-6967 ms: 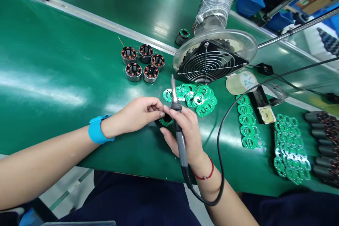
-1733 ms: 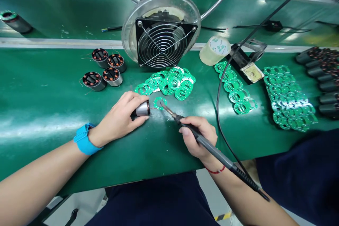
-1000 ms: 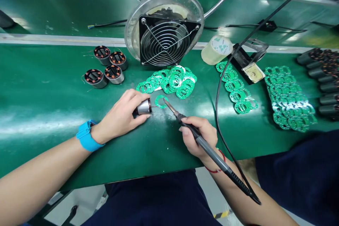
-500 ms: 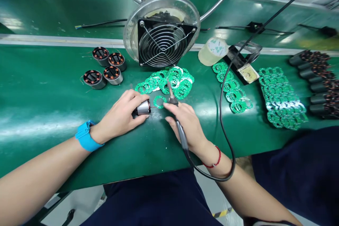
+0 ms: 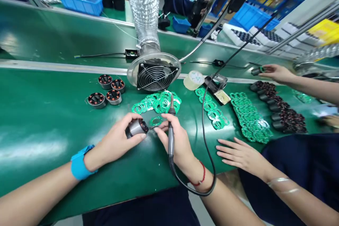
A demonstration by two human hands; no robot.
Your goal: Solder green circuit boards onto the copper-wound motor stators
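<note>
My left hand [image 5: 116, 135] is closed around a grey motor stator [image 5: 138, 127], which lies tilted with its wound end toward my right hand. In my right hand [image 5: 181, 143] is a soldering iron [image 5: 171, 137], its tip pointing up and away from the stator. The thumb and fingertips of that hand are at thin wire leads [image 5: 152, 127] coming from the stator's end; whether they pinch them I cannot tell. Just beyond lies a single green ring-shaped circuit board [image 5: 156, 120]. Behind it is a loose pile of such boards [image 5: 165, 102].
Several stators [image 5: 113, 96] stand at left. A fan [image 5: 156, 77] on a duct faces me. Tape [image 5: 194, 80], a soldering iron stand [image 5: 215, 86], board rows [image 5: 249, 118] and more stators [image 5: 278, 107] lie right. A co-worker's hand [image 5: 243, 157] rests nearby; another holds a stator.
The view has tilted up. My right fingers have moved to the stator's leads, and the iron points more upright. The stator's wound end has turned more into view. A co-worker's hands have appeared at right.
</note>
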